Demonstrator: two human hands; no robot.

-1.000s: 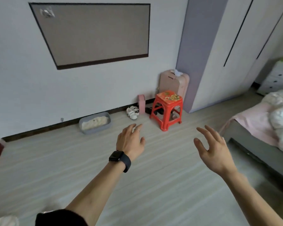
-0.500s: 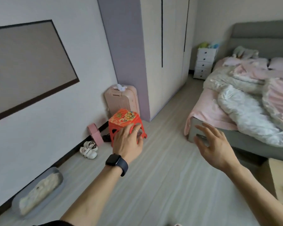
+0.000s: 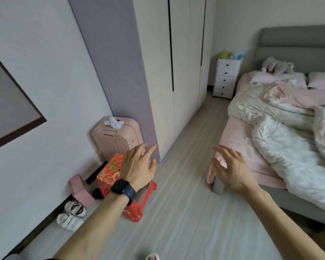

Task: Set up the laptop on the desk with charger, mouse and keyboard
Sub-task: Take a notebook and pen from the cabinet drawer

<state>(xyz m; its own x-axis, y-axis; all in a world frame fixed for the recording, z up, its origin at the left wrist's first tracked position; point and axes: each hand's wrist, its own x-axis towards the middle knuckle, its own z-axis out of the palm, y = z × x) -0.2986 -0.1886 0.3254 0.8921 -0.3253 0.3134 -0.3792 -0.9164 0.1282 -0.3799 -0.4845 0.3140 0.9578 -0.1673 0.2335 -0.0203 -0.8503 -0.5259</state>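
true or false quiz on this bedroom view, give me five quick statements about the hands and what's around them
1. Both hands, left hand and right hand, are empty. True.
2. A black smartwatch sits on the right wrist. False: it is on the left.
3. The pale pink hard-shell suitcase stands beside the wardrobe. True.
4. A laptop lies on the unmade pink bed. False: only bedding and pillows show.
5. The red plastic stool stands on the bed. False: it stands on the floor.

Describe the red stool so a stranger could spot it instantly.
Find the wardrobe and its purple side panel. A pink suitcase stands against that panel; the stool sits on the floor just before it. It is the only bright red thing, with a patterned top.
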